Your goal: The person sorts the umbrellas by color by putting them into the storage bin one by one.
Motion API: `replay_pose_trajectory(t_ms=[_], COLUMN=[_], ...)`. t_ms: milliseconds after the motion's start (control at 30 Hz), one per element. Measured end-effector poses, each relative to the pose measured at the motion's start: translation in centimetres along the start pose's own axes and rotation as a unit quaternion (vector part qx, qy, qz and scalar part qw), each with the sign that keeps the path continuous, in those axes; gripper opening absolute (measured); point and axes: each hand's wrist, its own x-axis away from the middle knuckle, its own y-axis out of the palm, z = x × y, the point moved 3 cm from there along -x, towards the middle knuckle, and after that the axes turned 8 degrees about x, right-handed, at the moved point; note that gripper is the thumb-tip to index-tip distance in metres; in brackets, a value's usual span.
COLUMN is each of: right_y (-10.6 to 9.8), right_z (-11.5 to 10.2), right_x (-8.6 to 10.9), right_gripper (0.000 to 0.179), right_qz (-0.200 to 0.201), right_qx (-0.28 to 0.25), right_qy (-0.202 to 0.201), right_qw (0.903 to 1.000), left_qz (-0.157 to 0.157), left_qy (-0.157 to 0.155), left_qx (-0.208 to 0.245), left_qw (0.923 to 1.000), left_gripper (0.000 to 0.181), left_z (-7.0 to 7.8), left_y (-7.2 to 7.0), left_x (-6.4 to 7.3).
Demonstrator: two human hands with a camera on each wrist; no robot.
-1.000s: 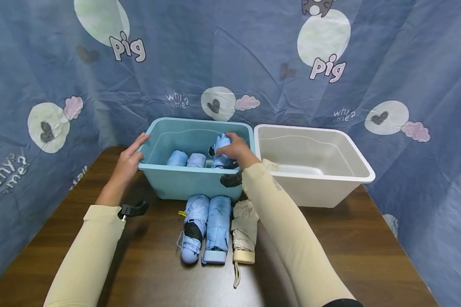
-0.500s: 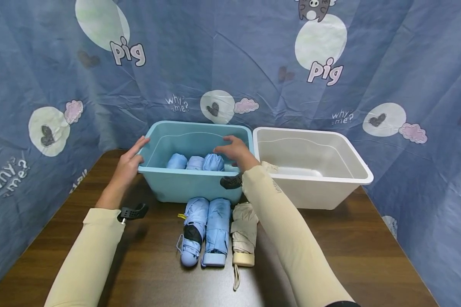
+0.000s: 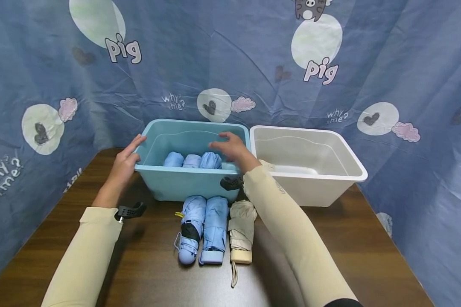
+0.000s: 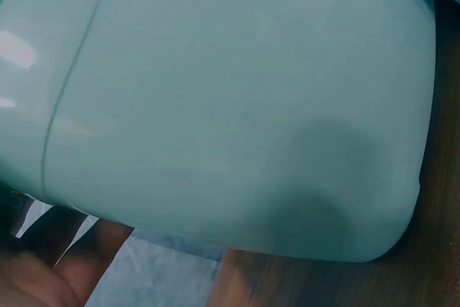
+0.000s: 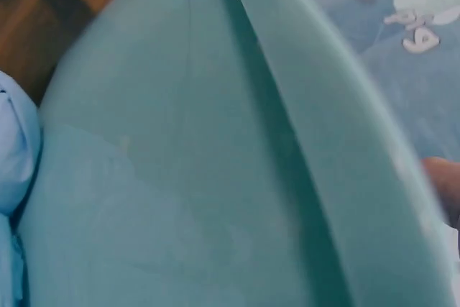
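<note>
My left hand (image 3: 124,164) rests with extended fingers against the left rim of a blue-green plastic bin (image 3: 184,183). In the left wrist view its fingers (image 4: 100,249) show beside the bin's wall. Above the right part of that bin hovers my right hand (image 3: 232,148), fingers spread and holding nothing. Inside lie three folded blue umbrellas side by side: a left one (image 3: 173,159), a paler middle one (image 3: 192,161) and a right one (image 3: 211,160). Only their near-side ends show over the front rim.
Before the bin lie a blue umbrella with a round handle (image 3: 192,230), a flat-ended blue umbrella (image 3: 215,230) and a beige umbrella (image 3: 241,230). A white bin (image 3: 311,187) adjoins on the right, with a beige thing (image 3: 266,165) partly visible inside. A patterned curtain (image 3: 169,55) hangs behind.
A second ago my right hand held a blue umbrella upright inside the blue-green bin. It has let go, and that umbrella lies right of the other two. My left hand stays on the rim.
</note>
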Motion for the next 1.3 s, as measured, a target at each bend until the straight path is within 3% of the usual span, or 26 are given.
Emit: replay_pose_trajectory(t_ms=[367, 800, 1033, 1300], right_y=[-1.1, -2.9, -3.6, -3.3], right_z=[-0.4, 1.1, 3.5, 8.6], right_x=[4.2, 9.7, 13.1, 15.2], right_gripper=[0.057, 0.048, 0.047, 0.051], right_qz=[0.007, 0.034, 0.009, -0.027], right_qx=[-0.056, -0.096, -0.106, -0.051], right_qy=[-0.076, -0.156, -0.181, -0.152], right_qw=[0.9955, 0.9824, 0.9778, 0.9866], left_qz=[0.003, 0.007, 0.003, 0.007], left_qy=[-0.008, 0.000, 0.001, -0.009], left_qx=[0.016, 0.015, 0.007, 0.004], left_qw=[0.9998, 0.9999, 1.0000, 0.9999], left_gripper=[0.059, 0.059, 0.058, 0.058], left_z=[0.1, 0.1, 0.3, 0.2], left_y=[0.1, 0.2, 0.2, -0.1], left_x=[-0.1, 0.0, -0.1, 0.0])
